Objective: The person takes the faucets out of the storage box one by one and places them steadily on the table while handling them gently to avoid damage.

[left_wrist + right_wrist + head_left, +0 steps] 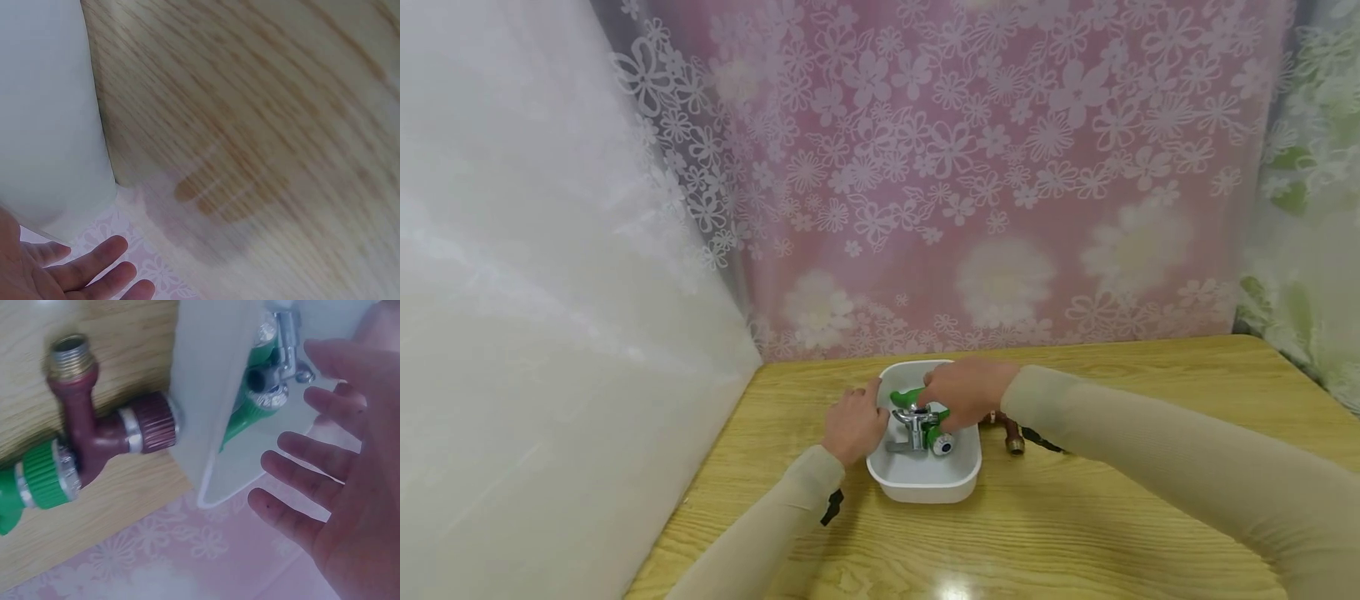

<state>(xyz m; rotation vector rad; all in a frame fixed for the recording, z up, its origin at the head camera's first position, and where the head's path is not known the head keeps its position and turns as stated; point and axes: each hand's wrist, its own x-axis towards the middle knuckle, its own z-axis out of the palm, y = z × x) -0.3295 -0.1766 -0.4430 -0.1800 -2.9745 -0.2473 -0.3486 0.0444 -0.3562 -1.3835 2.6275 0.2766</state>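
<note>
A white plastic basin stands on the table, holding a chrome tap and green plastic valves with silvery ends. At the basin's left rim is my left hand; in the left wrist view its fingers spread loosely beside the white wall. My right hand reaches over the right rim and hides part of the contents. In the right wrist view its fingers are extended and apart, near the chrome tap, with nothing visibly gripped.
Right of the basin lies a brown T-shaped valve with a brass threaded end; a green valve lies beside it. Wood-grain table surrounds the basin. A pink flowered curtain hangs behind, a white sheet at left.
</note>
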